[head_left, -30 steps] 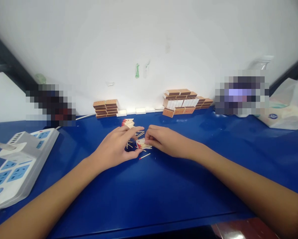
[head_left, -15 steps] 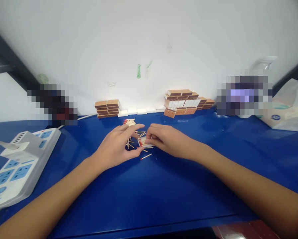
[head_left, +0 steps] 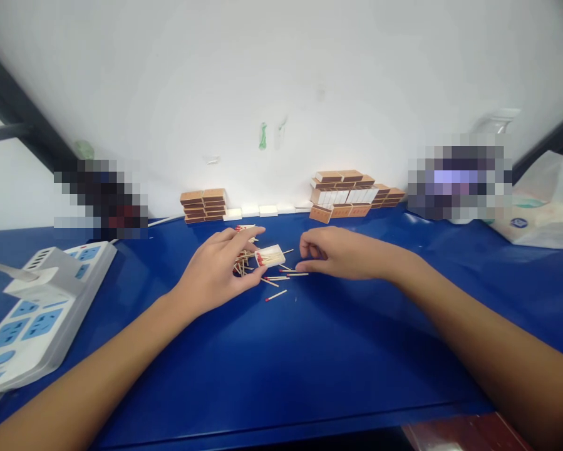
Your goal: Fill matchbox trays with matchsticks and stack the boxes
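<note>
A small white matchbox tray point(head_left: 275, 250) with several red-headed matches in it sits at my left hand point(head_left: 218, 266). The thumb is at the tray's near edge and the other fingers curl behind its left end, gripping it; the index finger is raised. To the right, my right hand point(head_left: 335, 252) hovers by the tray with thumb and fingers apart and nothing seen between them. Below its thumb, a loose match point(head_left: 297, 274) lies on the blue table point(head_left: 281, 357). A heap of matches point(head_left: 242, 264) is partly hidden behind my left hand.
Brown matchboxes stand stacked by the wall, a left stack point(head_left: 203, 205) and a larger right stack point(head_left: 342, 194). White trays point(head_left: 268, 210) line up between them. A power strip point(head_left: 41, 313) lies at left, a tissue pack point(head_left: 539, 213) at right.
My right hand has drawn back to the right from the tray, and its fingers have parted. The tray shows more fully, slightly farther from me, with my left hand still at it.
</note>
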Available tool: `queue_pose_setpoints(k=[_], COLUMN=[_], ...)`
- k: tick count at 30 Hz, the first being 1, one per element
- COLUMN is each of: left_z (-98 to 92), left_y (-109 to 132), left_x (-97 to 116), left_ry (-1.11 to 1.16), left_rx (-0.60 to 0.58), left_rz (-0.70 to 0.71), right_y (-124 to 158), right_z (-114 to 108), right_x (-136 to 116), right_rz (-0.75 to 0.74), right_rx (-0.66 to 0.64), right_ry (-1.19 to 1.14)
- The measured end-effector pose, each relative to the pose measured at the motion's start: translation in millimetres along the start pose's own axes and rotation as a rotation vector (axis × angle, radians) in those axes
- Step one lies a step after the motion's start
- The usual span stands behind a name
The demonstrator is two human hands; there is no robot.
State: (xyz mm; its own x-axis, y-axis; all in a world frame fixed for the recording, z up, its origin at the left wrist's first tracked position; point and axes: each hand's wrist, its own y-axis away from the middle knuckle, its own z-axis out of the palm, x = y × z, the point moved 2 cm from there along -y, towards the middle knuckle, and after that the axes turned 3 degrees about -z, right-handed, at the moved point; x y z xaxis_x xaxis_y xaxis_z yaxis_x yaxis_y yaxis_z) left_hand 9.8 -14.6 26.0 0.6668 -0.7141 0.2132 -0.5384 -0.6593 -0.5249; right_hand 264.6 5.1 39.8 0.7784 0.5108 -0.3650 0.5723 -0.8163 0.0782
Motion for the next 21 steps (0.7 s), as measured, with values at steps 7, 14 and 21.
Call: queue_pose_setpoints(k=[7, 14, 21], left_z=[0.1, 0.7, 2.9], left_y=[-0.1, -0.5, 0.6], left_x=[-1.0, 0.1, 1.9], left_ry=[-0.016, -0.024, -0.031], left_rx=[-0.003, 0.004, 0.010], left_rz=[-0.001, 0.015, 0.049], right_y=[-2.7, -0.1, 4.5], right_z=[16.1, 11.3, 3.7], right_x=[-2.2, -2.8, -8.1], right_rz=[-0.039, -0.101, -0.172], right_rx=[-0.090, -0.008, 0.096], right_ry=[-0.114, -0.045, -0.070])
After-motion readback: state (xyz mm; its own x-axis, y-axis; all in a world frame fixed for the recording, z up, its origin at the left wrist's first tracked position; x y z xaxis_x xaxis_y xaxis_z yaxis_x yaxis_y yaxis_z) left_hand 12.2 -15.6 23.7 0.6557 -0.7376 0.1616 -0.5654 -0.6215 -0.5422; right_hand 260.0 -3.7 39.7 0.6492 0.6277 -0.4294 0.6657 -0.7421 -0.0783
